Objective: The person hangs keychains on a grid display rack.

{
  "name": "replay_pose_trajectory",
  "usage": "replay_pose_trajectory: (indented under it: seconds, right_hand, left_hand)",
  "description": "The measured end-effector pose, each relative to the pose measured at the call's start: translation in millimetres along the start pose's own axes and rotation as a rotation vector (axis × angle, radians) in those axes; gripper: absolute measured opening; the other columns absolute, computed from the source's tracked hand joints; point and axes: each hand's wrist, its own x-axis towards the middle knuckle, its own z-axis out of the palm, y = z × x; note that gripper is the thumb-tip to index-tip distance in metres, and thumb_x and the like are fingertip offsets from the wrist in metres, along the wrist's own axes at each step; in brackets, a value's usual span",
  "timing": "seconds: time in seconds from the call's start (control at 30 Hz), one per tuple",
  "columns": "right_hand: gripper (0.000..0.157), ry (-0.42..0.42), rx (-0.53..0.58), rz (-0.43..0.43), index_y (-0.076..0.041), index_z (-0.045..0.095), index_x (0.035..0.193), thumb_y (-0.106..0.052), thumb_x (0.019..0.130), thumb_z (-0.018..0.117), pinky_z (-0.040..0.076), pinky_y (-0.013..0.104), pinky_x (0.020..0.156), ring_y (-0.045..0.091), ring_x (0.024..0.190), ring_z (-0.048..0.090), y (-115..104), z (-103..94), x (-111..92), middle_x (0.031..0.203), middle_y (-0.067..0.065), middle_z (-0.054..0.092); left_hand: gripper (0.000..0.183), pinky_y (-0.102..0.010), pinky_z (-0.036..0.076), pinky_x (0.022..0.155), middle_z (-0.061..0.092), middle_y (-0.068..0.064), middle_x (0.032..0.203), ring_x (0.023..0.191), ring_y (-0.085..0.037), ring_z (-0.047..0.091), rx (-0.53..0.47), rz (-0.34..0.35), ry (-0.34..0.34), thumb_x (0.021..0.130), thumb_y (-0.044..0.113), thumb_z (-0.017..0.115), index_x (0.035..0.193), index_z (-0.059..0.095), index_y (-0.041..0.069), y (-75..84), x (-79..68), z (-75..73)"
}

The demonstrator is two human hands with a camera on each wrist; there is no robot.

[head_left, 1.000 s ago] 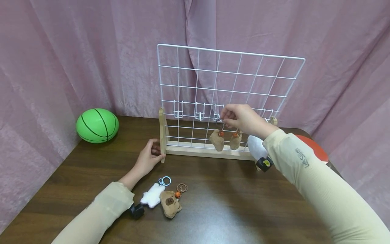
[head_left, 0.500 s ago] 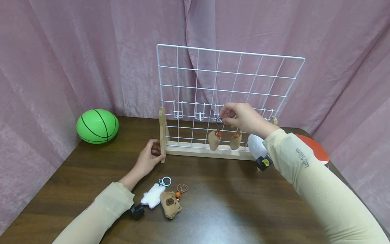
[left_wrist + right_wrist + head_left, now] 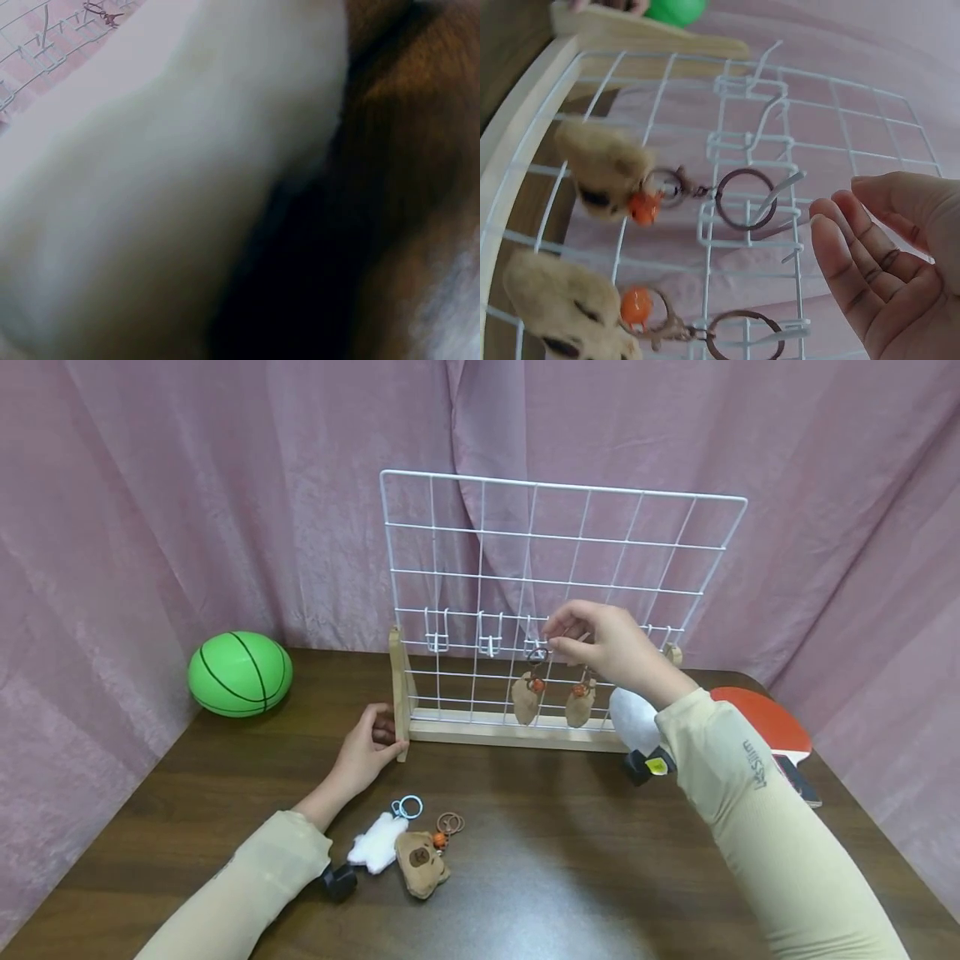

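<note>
Near the middle hooks of a white wire grid rack (image 3: 551, 487), my right hand (image 3: 618, 647) is held with its fingers loosely bent and nothing between them. In the right wrist view, the fingertips are apart from the metal ring (image 3: 718, 199) of a brown plush bear keychain (image 3: 604, 165), which hangs on a hook. A second brown plush keychain (image 3: 580, 706) hangs to its right, and a white plush (image 3: 632, 720) is partly hidden by my right wrist. My left hand (image 3: 362, 750) grips the rack's left wooden upright (image 3: 401, 693) between thumb and fingers.
A white plush keychain (image 3: 378, 842) and a brown bear keychain (image 3: 422, 862) lie on the table (image 3: 555, 860) before the rack. A green ball (image 3: 240, 673) sits at left. A red paddle (image 3: 761, 718) lies at right. Two hooks (image 3: 437, 642) left of the bear hold nothing.
My right hand has let go of the keychain ring and moved slightly up and right. The bear keychain now hangs from the hook. My left hand keeps its place.
</note>
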Motion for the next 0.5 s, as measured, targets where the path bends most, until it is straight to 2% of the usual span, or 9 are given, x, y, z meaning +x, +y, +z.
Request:
replay_pose_trajectory:
  seconds: [0.13,0.33,0.5]
  right_hand:
    - [0.019,0.023,0.072,0.002,-0.003,0.064,0.109,-0.010,0.091,0.065,0.057,0.027,0.070,0.019,0.073,0.066,1.8,4.6,-7.6,0.094,0.013,0.070]
    - [0.018,0.053,0.154,-0.025,-0.004,0.064,0.108,-0.011,0.092,0.064,0.053,0.021,0.069,0.026,0.079,0.066,0.2,14.0,-20.5,0.092,0.011,0.069]
    - [0.017,0.053,0.236,-0.028,-0.002,0.063,0.107,-0.007,0.091,0.064,0.053,0.020,0.068,0.012,0.072,0.064,1.8,24.1,-29.0,0.094,0.014,0.069]
  left_hand:
    - [0.057,-0.024,0.056,0.074,0.059,-0.025,0.107,0.095,-0.034,0.063,0.000,0.006,-0.002,0.084,-0.003,0.069,0.132,0.038,-0.001,-1.3,-0.2,-0.3]
    - [0.057,-0.024,0.057,0.073,0.059,-0.025,0.108,0.095,-0.034,0.063,-0.004,0.011,-0.004,0.084,-0.003,0.069,0.132,0.038,-0.001,-2.7,0.5,-0.5]
    - [0.057,-0.024,0.056,0.073,0.059,-0.025,0.108,0.095,-0.034,0.063,-0.003,0.007,-0.004,0.084,-0.003,0.069,0.132,0.038,-0.001,-2.2,0.6,-0.5]
